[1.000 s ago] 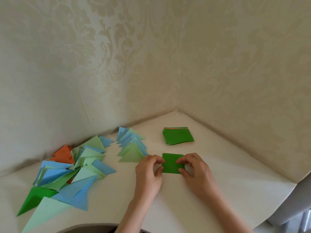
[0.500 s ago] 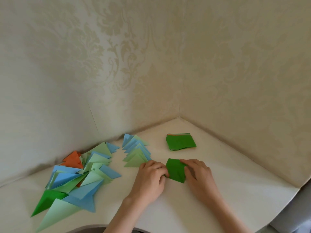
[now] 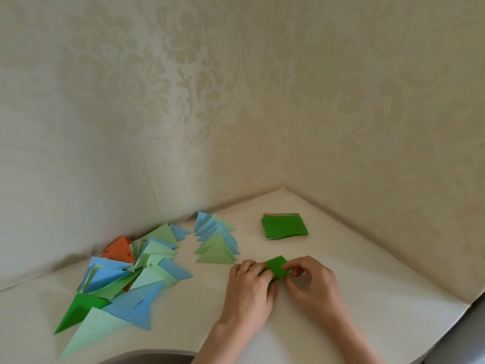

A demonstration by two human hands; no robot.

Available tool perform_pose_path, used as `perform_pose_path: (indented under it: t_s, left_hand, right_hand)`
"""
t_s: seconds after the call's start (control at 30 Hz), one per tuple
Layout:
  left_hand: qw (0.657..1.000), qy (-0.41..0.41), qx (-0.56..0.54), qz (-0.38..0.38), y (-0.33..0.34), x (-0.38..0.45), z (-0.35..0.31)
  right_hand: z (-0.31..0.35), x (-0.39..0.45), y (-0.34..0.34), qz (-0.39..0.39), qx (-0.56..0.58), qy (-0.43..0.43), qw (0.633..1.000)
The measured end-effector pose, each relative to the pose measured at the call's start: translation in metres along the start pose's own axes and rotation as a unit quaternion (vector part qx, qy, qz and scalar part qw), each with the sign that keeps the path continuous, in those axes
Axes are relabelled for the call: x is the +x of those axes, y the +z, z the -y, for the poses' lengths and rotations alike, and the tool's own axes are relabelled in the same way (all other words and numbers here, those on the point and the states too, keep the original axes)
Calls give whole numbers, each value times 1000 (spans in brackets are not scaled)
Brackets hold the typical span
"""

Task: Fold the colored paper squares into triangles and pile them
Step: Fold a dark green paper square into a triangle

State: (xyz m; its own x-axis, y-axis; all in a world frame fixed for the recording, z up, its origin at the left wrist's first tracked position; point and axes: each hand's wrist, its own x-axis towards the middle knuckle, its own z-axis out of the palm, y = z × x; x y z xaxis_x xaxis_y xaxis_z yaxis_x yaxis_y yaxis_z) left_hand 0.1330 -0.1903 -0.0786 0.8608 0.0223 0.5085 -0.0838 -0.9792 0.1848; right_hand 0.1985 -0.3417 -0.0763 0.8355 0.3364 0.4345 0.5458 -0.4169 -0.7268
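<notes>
Most of the green paper square [image 3: 276,266] lies hidden under both hands; forearms cut off by the bottom edge.

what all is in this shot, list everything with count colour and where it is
green paper square: one, dark green, pinched between both hands near the table's middle, partly folded
stack of unfolded squares: one stack, green on top with an orange edge showing, near the back corner
neat row of triangles: one overlapping row, blue and light green, left of the stack
loose pile of triangles: many, blue, light green, dark green and orange, far left
table: one, cream
walls: two, cream patterned wallpaper, meeting in a corner
left hand: one, pinches the square's left side
right hand: one, pinches its right side
</notes>
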Motion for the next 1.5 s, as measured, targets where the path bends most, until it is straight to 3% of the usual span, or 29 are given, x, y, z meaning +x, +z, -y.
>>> perform_pose_path:
  t_s: [0.13,0.3,0.57,0.83,0.97,1.27,1.5]
  left_hand:
    - [999,17,-33,-21,4,-3,23]
    - [988,-44,-141,-43,-3,-8,35]
    - [978,-144,-135,-59,7,-4,22]
    - [961,-197,-175,-84,14,3,7]
    - [957,-204,-190,-84,17,3,9]
    - [954,-227,-184,-66,20,13,7]
    - [936,-247,-249,-42,12,8,22]
  right_hand:
    - [-9,-2,4,24,-110,-37,993]
    - [-9,-2,7,63,-152,-55,985]
    - [-5,4,13,39,-142,9,989]
    - [6,19,12,123,-227,69,964]
    - [4,15,23,74,-260,65,961]
    - [7,15,25,31,-192,102,976]
    - [5,19,17,72,-121,135,981]
